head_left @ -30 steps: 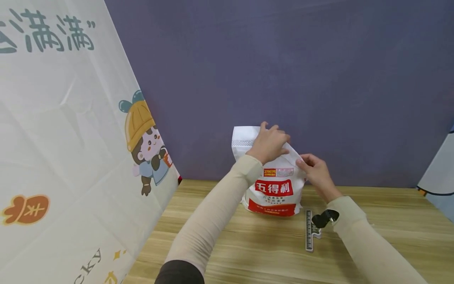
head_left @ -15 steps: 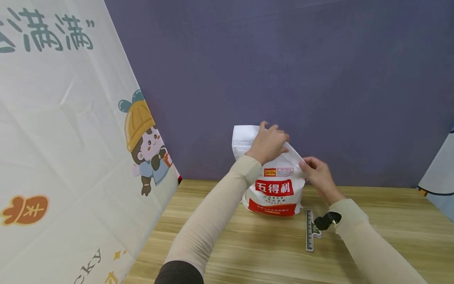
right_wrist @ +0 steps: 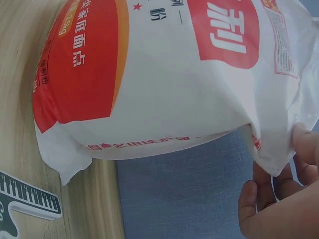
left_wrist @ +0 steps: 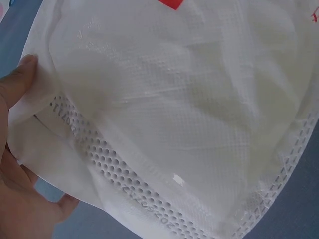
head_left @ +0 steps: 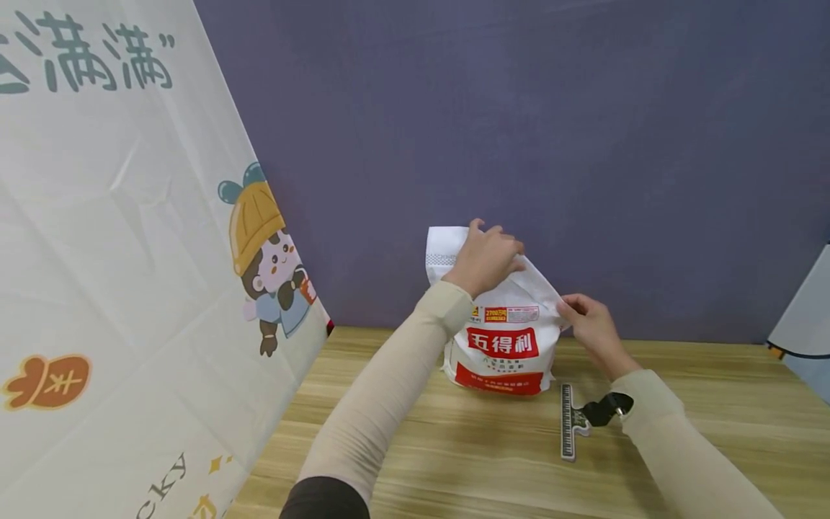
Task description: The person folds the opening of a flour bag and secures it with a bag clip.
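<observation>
A white flour bag (head_left: 502, 367) with red printed panels stands upright on the table, close to the dark backdrop. In the head view my left hand (head_left: 485, 261) holds its top edge; the left wrist view shows the thumb (left_wrist: 22, 79) on one face of the white bag top (left_wrist: 164, 99) and the fingers behind it. At the bag's right side, my right hand (head_left: 593, 328) pinches a corner of the fold, thumb on the near face and fingers beneath, as the right wrist view shows. A clip with a piano-key pattern (head_left: 568, 425) lies right of the bag.
The wood-grain table (head_left: 421, 447) runs up to a dark purple backdrop (head_left: 519, 130). A white printed sheet (head_left: 130, 274) with a cartoon figure borders the left side. A black strap mount (head_left: 606, 409) sits on my right wrist, above the clip.
My right hand has shifted a little to the right, drawing the bag's side corner outward. My left hand has moved slightly up and left with the top edge. The clip lies where it was.
</observation>
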